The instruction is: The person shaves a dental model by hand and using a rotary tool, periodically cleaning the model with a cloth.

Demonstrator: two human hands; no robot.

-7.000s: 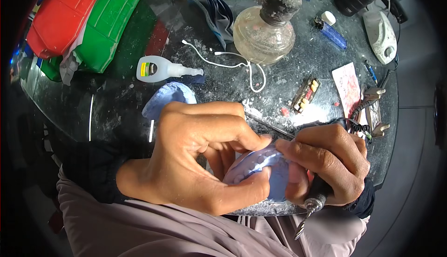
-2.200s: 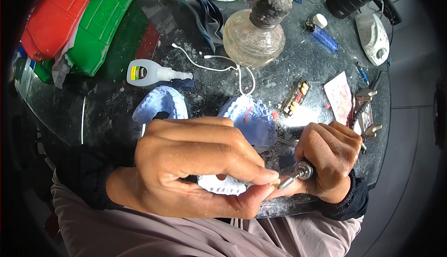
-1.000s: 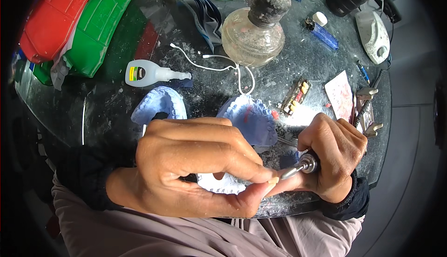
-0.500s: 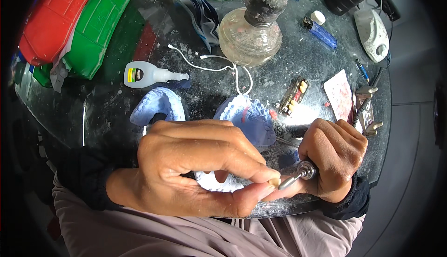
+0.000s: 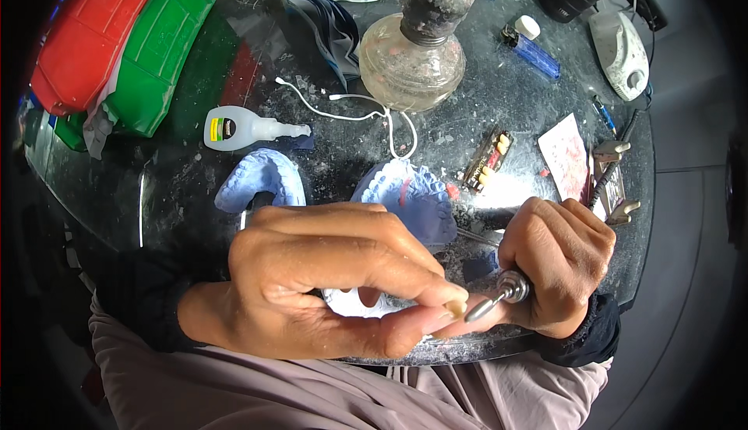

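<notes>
My left hand (image 5: 327,274) is curled around a pale dental cast (image 5: 358,304), which shows only through the gap between fingers and thumb. Its fingertips pinch together at the right, and anything between them is hidden. My right hand (image 5: 561,259) grips a metal rotary handpiece (image 5: 499,294), whose tip touches the left fingertips. Two blue dental casts lie on the dark table just beyond my hands, one on the left (image 5: 261,181) and one in the centre (image 5: 409,196).
A glass spirit lamp (image 5: 413,56), white cord (image 5: 351,103), small glue bottle (image 5: 241,128), strip of artificial teeth (image 5: 487,161), pink sheet (image 5: 565,157), blue lighter (image 5: 534,50) and white device (image 5: 619,44) lie on the table. Red and green trays (image 5: 101,40) fill the far left.
Seven seconds ago both hands held a blue cast; it now lies at the table's centre and a paler cast is in my left hand. Over the last second the hands barely moved.
</notes>
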